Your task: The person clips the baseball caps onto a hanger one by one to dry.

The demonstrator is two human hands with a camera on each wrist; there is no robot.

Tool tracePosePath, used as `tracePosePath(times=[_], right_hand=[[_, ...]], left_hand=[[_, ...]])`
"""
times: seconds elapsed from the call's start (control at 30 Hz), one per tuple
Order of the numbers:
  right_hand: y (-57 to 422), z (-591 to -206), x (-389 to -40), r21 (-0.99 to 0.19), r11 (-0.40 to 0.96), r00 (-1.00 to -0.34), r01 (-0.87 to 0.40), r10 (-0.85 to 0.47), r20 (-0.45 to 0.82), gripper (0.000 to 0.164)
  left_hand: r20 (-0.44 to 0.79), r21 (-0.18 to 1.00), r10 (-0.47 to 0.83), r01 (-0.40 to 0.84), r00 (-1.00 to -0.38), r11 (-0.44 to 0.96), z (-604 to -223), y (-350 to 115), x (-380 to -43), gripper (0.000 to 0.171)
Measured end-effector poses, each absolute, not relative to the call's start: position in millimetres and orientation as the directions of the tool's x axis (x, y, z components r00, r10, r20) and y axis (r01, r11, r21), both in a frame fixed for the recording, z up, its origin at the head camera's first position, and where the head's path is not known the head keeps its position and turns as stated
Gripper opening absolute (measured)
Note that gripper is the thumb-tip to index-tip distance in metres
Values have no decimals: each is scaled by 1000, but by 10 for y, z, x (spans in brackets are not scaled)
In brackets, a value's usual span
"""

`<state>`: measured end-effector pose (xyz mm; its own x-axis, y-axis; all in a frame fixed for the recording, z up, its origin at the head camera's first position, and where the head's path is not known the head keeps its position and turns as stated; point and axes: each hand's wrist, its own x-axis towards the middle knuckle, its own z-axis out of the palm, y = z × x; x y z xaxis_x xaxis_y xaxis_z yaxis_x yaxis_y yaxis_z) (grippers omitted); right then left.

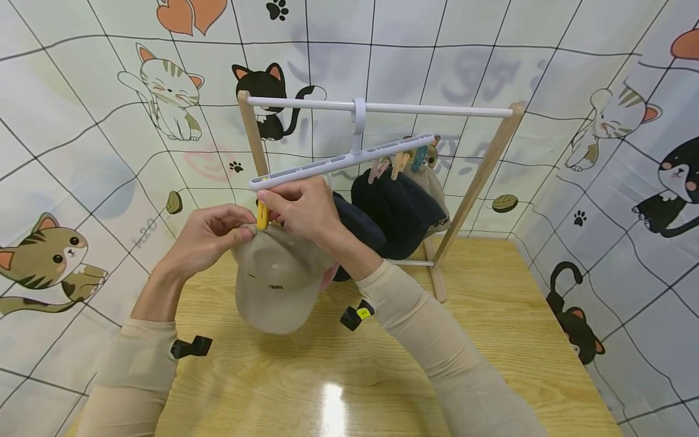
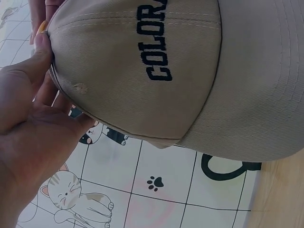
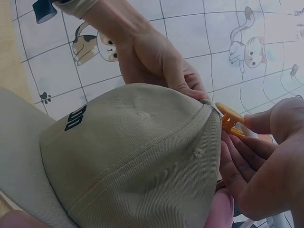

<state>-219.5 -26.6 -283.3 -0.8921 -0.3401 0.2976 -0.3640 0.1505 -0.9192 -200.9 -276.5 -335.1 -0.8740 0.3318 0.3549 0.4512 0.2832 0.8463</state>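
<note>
Two hands (image 1: 210,233) (image 1: 300,209) hold one beige cap (image 1: 275,276) at one yellow clip (image 1: 263,215).

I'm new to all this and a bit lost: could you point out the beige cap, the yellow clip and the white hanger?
beige cap (image 1: 275,285): head view, on its crown.
yellow clip (image 1: 263,216): head view, on its body.
white hanger (image 1: 338,162): head view, on its long bar.

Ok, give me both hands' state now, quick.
Left hand: pinches the back edge of the beige cap.
Right hand: pinches the yellow clip at the cap's edge.
</note>
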Motion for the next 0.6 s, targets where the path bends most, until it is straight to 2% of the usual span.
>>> tracePosePath(times=[0.6], right_hand=[[-258, -2844, -2204, -894, 173, -879, -414, -329, 344, 21]], left_hand=[[386, 860, 275, 452, -880, 239, -3301, -2689, -2031, 12]])
